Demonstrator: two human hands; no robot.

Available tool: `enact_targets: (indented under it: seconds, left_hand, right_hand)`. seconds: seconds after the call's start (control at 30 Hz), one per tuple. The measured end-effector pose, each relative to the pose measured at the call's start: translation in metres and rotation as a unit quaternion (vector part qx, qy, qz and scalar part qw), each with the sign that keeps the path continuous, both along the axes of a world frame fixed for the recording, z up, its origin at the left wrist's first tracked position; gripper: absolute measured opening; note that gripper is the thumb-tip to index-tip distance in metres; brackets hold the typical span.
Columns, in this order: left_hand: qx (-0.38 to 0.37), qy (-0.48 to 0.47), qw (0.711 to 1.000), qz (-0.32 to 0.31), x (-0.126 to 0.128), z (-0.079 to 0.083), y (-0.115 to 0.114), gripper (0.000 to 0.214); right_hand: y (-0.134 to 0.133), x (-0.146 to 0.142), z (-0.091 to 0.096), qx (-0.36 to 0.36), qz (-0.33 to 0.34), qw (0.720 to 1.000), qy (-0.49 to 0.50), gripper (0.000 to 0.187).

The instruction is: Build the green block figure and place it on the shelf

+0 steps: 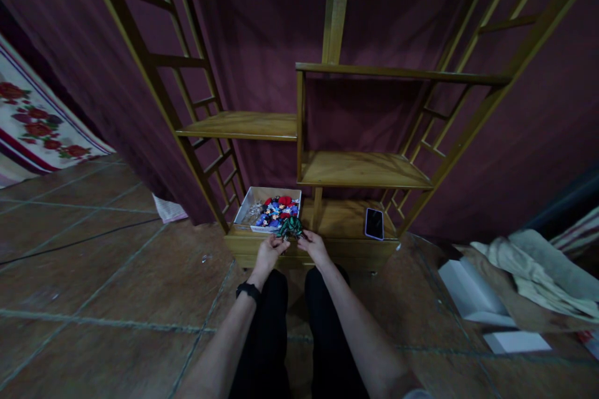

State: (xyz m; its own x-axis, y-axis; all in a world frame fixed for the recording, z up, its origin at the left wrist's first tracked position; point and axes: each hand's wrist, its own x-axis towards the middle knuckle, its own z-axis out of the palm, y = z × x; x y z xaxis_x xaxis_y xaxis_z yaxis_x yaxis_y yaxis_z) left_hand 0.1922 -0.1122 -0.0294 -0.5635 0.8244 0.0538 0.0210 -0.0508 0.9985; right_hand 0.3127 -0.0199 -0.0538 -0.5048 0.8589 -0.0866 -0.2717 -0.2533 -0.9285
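Between my two hands is a dark green, shiny, bow-like ornament (291, 227), too small to name surely. My left hand (270, 252) pinches its left side, and a black watch is on that wrist. On the other side, my right hand (314, 247) grips its right edge with closed fingers. Just behind the ornament, a white open box (244, 212) stands on the bottom shelf. It holds several small red, blue and purple figures (279, 209), with clear wrapping or small clear pieces at its left end.
A wooden shelf unit (355, 169) rises ahead against a maroon curtain. On its bottom board lies a phone (374, 224) in a purple case. White boxes (475, 296) and crumpled cloth (538, 271) lie on the floor at right. A dark cable (84, 241) crosses the tiles at left.
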Motion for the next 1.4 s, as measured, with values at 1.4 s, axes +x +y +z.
enact_targets:
  seconds: [1.4]
  left_hand:
    - [-0.02, -0.08, 0.996, 0.016, 0.004, 0.012, -0.002, 0.047]
  right_hand:
    - [-0.009, 0.007, 0.026, 0.052, 0.017, 0.996, -0.063, 0.047]
